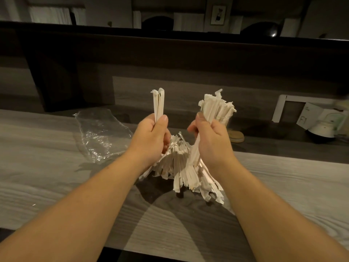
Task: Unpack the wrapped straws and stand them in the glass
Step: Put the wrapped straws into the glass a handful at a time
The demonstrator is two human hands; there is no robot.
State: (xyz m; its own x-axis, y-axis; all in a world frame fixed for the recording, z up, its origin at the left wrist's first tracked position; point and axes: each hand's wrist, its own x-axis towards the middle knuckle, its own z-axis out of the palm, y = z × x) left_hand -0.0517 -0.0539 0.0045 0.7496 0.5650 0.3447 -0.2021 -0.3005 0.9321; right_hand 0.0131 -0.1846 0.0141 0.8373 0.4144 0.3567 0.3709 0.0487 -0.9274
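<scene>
Your left hand (153,137) grips a few paper-wrapped straws (159,104) upright; your right hand (209,140) pinches one above the pile (181,167) on the table (56,176), glass (224,118) behind

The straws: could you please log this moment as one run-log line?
left hand: grips straws | right hand: grips one strip | glass: partly filled | pile: on table

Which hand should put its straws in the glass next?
Probably the right hand. It grips wrapped straws right beside the glass, which already holds a bunch. The left hand holds its few straws farther away, over the pile.
</scene>
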